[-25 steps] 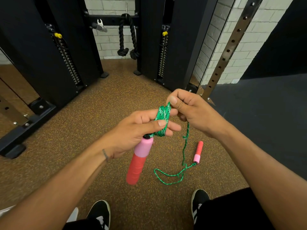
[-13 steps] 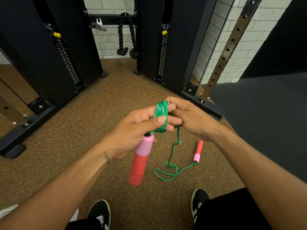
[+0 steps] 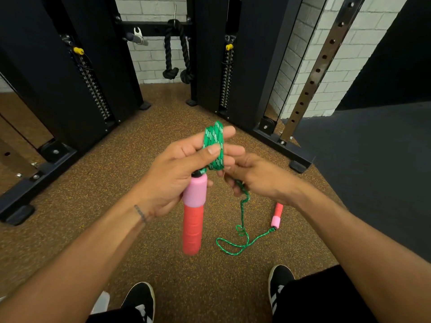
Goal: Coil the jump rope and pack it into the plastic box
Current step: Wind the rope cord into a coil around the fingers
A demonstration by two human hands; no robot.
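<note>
The jump rope is a green braided cord with pink-and-red handles. My left hand (image 3: 177, 169) holds several green loops (image 3: 213, 145) wound around its fingers, thumb pressed on them. One handle (image 3: 193, 217) hangs down from that hand. My right hand (image 3: 254, 176) sits just right of and below the coil, fingers closed on the loose cord (image 3: 242, 213). That cord drops to the floor, curls, and ends at the second handle (image 3: 276, 216) lying on the brown floor. No plastic box is in view.
Black cable-machine columns (image 3: 245, 66) stand ahead on both sides, with base feet (image 3: 298, 159) on the floor. A black rope attachment (image 3: 177, 54) hangs at the back. Dark mat (image 3: 373, 171) lies to the right. My shoes (image 3: 140, 301) are at the bottom.
My right hand has moved down from the top of the coil to below it, drawing the cord round. The slack on the floor has shortened a little. The second handle has stayed in place.
</note>
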